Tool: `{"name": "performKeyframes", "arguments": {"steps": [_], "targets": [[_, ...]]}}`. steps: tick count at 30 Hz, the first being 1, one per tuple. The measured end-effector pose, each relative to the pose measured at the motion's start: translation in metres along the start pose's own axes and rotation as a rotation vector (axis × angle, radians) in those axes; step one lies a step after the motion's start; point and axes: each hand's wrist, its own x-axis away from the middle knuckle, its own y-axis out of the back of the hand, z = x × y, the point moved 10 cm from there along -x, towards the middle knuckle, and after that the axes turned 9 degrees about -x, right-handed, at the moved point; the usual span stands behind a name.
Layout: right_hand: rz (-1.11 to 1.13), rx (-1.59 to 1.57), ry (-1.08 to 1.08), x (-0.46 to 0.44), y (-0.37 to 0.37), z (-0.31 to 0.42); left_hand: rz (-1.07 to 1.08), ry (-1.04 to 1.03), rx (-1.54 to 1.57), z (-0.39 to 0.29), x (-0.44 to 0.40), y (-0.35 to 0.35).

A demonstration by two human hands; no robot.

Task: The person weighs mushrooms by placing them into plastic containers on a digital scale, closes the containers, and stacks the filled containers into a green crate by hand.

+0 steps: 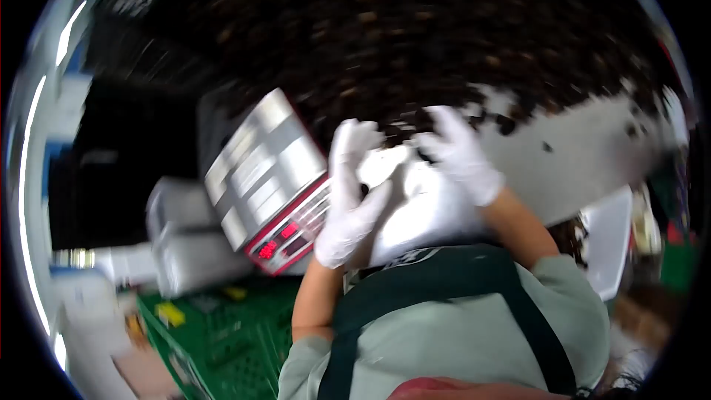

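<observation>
A shiny, pale plastic bag (426, 211) lies against my front, its mouth between my two white-gloved hands. My left hand (348, 196) curls around the bag's left edge, thumb and fingers bent on it. On the other side, my right hand (461, 157) is at the bag's mouth, its thumb and fingers bent toward a few dark pieces. Motion blur hides whether those fingers grip anything. Just beyond both hands spreads a big heap of dark, dried-looking pieces (415, 37), their kind too blurred to name.
A digital scale (278, 178) with red lit figures stands tilted in view, close to my left hand. Filled clear bags (196, 241) lie left of it. A green plastic crate (229, 337) is below. A white tub (611, 241) stands at right, beside the pale table (541, 167).
</observation>
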Motion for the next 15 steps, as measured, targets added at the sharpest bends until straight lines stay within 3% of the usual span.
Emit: {"name": "performKeyframes", "arguments": {"steps": [2,4,5,6,7,8,10,12,13,14,15], "targets": [[-0.019,-0.137,-0.077,0.005,-0.003,0.027,-0.069,0.007,-0.112,-0.004,0.027,0.031],[-0.013,-0.104,-0.275,0.009,0.007,0.015,-0.236,-0.068,-0.583,-0.018,0.058,0.079],[-0.04,-0.044,-0.163,0.008,0.019,0.011,-0.407,-0.122,-0.802,-0.051,0.075,0.107],[-0.093,-0.26,-0.245,0.012,0.03,-0.007,-0.583,-0.155,-1.018,-0.071,0.092,0.144],[-0.224,-0.265,-0.136,0.009,0.035,-0.001,-0.783,-0.162,-1.028,-0.082,0.115,0.184],[-0.223,-0.362,-0.259,0.011,0.043,-0.017,-0.978,-0.137,-0.986,-0.093,0.139,0.218],[-0.185,-0.231,-0.374,0.009,0.055,-0.034,-1.211,0.07,-1.673,-0.12,0.175,0.261],[-0.121,-0.098,-0.178,0.001,0.051,-0.027,-1.118,0.603,-1.893,-0.107,0.196,0.312],[-0.12,-0.129,-0.269,0.007,0.038,-0.011,-1.067,0.726,-1.952,-0.074,0.222,0.35],[-0.137,-0.167,-0.361,0.014,0.021,0.004,-0.884,0.762,-2.088,-0.043,0.238,0.385],[-0.037,-0.145,-0.356,0.013,0.016,0.002,-0.853,0.971,-2.193,-0.04,0.238,0.39]]}}
